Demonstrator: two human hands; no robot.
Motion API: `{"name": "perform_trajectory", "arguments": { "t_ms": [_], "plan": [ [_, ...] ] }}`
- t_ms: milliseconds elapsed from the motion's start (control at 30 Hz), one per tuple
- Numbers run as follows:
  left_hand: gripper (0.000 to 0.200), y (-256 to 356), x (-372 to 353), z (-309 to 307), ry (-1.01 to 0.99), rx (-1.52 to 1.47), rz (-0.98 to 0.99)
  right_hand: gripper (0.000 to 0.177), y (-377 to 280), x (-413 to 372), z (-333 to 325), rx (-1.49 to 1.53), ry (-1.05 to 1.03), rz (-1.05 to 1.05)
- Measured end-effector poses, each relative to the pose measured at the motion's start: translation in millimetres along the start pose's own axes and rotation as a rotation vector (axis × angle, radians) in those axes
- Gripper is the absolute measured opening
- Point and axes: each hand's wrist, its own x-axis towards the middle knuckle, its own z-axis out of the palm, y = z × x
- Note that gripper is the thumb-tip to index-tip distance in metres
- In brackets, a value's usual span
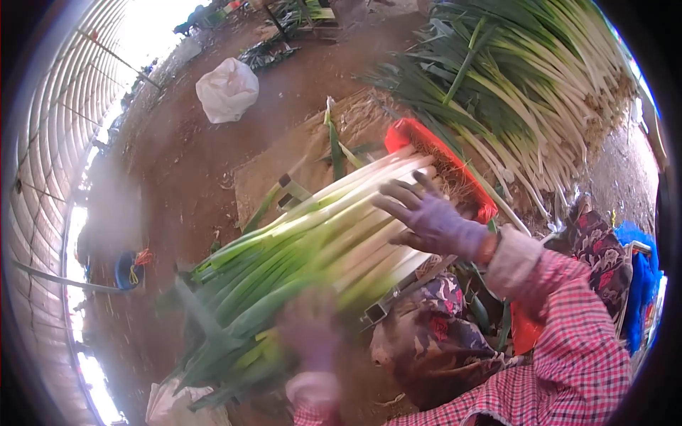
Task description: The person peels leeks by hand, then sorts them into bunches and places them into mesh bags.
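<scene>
A bundle of long green onions (320,227) lies in front of me, white stems toward the upper right and green leaves toward the lower left. Its root ends sit against a red plastic board or tray side (447,163). My right hand (433,220), in a purplish glove, lies over the white stems with its fingers spread. My left hand (312,330), also gloved, is at the leafy end near my lap, smeared by motion; its fingers cannot be made out. Metal square-tube ends (374,312) show beside the bundle, which seems to rest on a frame.
A large heap of green onions (511,92) covers the upper right. A brown sheet (263,170) lies on the soil, with a white plastic bag (227,90) beyond it. At left are a blue round container (128,271) and the ribbed plastic wall (53,163).
</scene>
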Motion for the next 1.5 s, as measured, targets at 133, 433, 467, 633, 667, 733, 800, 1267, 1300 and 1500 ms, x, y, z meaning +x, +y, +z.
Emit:
{"name": "perform_trajectory", "arguments": {
  "t_ms": [133, 433, 467, 633, 667, 733, 800, 1267, 1300, 1500],
  "plan": [
    [0.053, 0.1, 5.0, 1.8, 0.043, -0.029, 0.009, 0.059, 1.5, 45.8, 42.2, 0.058, 0.086, 0.161],
    [0.052, 5.8, 10.6, -10.7, -0.073, -0.05, -0.038, 0.046, -6.0, 34.4, 45.7, 0.106, 0.061, 0.217],
    [0.052, 3.6, 9.2, -5.4, -0.041, -0.051, -0.035, 0.045, -6.6, 35.7, 45.2, 0.113, 0.074, 0.22],
    [0.054, 0.5, 0.7, 3.0, -0.083, -0.113, -0.047, 0.041, -9.1, 31.2, 54.8, -0.003, 0.216, 0.178],
    [0.055, 3.0, 6.5, -3.9, -0.137, -0.125, -0.071, 0.041, -5.8, 33.2, 55.5, 0.052, 0.171, 0.177],
    [0.056, 1.3, -0.7, -15.7, -0.157, -0.116, -0.09, 0.041, -7.1, 35.6, 48.1, 0.073, 0.168, 0.154],
    [0.058, 6.6, 0.1, -9.2, -0.097, -0.106, -0.069, 0.042, -4.1, 33.9, 53.3, 0.036, 0.219, 0.118],
    [0.036, -24.0, 138.2, 30.8, -0.242, -0.056, 0.023, 0.042, -4.9, 25.4, 47.8, 0.094, 0.273, 0.135],
    [0.035, -21.0, 141.4, 20.5, -0.283, -0.04, 0.006, 0.043, -4.3, 25.4, 46.4, 0.101, 0.289, 0.123],
    [0.025, -12.9, 138.5, 22.3, -0.42, 0.033, -0.063, 0.043, 0.6, 26.7, 43.9, 0.129, 0.161, 0.128]
  ]
}}
